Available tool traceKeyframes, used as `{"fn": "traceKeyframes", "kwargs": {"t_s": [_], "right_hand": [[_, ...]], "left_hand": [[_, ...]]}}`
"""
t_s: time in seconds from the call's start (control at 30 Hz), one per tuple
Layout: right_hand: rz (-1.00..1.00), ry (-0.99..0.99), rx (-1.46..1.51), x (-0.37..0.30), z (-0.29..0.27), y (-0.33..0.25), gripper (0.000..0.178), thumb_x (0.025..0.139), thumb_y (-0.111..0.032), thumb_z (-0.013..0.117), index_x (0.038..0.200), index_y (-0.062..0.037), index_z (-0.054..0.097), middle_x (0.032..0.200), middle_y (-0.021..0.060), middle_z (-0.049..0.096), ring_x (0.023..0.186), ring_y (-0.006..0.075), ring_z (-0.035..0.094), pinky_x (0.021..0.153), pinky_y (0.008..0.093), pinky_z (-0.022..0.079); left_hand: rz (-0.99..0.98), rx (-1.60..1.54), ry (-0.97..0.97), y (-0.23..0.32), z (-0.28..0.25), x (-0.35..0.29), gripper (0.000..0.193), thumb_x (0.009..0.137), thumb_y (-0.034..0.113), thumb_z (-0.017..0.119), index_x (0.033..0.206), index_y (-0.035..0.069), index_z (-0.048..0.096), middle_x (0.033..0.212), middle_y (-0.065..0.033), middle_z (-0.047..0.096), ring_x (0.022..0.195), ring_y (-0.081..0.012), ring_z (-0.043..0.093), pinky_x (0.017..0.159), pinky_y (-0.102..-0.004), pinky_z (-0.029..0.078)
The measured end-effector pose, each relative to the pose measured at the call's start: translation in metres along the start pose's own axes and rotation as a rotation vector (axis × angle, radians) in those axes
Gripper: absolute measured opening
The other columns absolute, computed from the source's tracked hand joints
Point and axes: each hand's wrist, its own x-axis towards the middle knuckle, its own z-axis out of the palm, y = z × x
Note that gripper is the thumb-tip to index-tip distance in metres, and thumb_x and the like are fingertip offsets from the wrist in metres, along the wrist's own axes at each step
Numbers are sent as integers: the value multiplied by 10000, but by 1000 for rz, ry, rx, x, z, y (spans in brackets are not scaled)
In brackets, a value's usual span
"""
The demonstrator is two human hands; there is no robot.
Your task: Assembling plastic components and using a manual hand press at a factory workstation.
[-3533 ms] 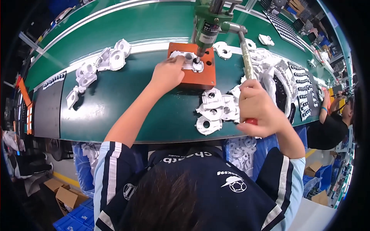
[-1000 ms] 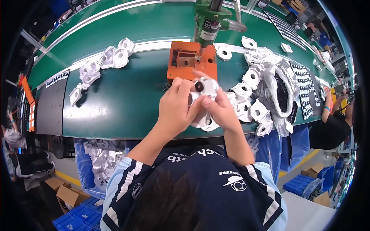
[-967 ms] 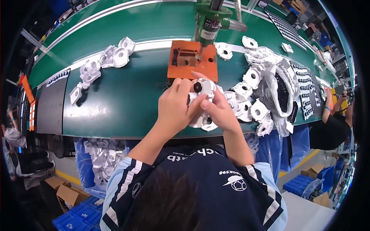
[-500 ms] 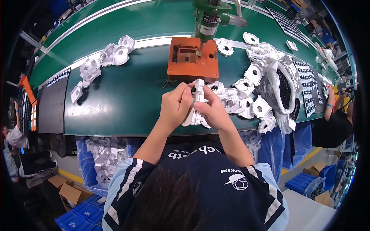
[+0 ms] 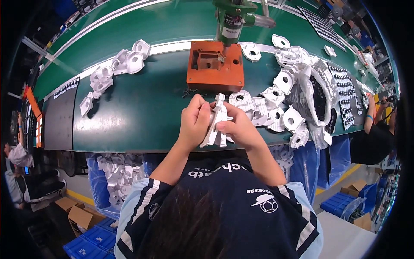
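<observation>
Both my hands grip one white plastic housing (image 5: 218, 122) near the table's front edge, held on its edge and tilted. My left hand (image 5: 195, 123) is closed, its thumb and curled fingers against the housing's left side. On the other side, my right hand (image 5: 238, 126) has its thumb pressed on the part and its fingers wrapped behind, partly hidden. Just beyond my hands lie several small dark screws or pins (image 5: 189, 92). Behind them stands an orange fixture block (image 5: 214, 80) with a recess, under the green press head (image 5: 233, 21).
White housings (image 5: 274, 96) lie clustered right, others (image 5: 128, 61) far left. A clear plastic bag (image 5: 313, 97) with dark contents stands right, beside a board of small black parts (image 5: 343, 95). Blue-lined bins (image 5: 116, 177) hold housings below the table. Another person's arm (image 5: 371, 114) shows far right.
My hands have drawn the housing slightly down toward me and tilted it, so its lower end leans left. Both hands keep their grip.
</observation>
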Motion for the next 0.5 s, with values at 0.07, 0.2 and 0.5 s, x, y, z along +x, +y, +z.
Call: {"fn": "traceKeyframes", "kwargs": {"t_s": [0.07, 0.2, 0.5], "right_hand": [[-36, -5, -41, -3, 3, -4, 542, 743, -122, 710, 1206, 7, 459, 963, 25, 571, 831, 83, 557, 700, 221, 470], [-31, 38, -255, -10, 4, -8, 582, 698, -146, 763, 1186, -20, 472, 967, 21, 573, 874, 94, 541, 763, 260, 468], [52, -209, -398, -61, 9, 18, 613, 742, -158, 718, 1246, 6, 412, 1011, 85, 570, 904, 145, 585, 804, 309, 500]], "left_hand": [[29, 21, -18, 3, -2, 0, 219, 915, 138, 449, 727, 34, 411, 533, -19, 450, 531, -37, 399, 471, -242, 345], [117, 136, -21, 3, -2, -6, 194, 894, 146, 473, 748, 26, 428, 559, -70, 462, 498, -89, 434, 458, -282, 368], [71, 234, -131, 15, -15, -83, 91, 844, 96, 510, 778, 53, 464, 641, -91, 553, 561, -193, 576, 534, -301, 460]]}}
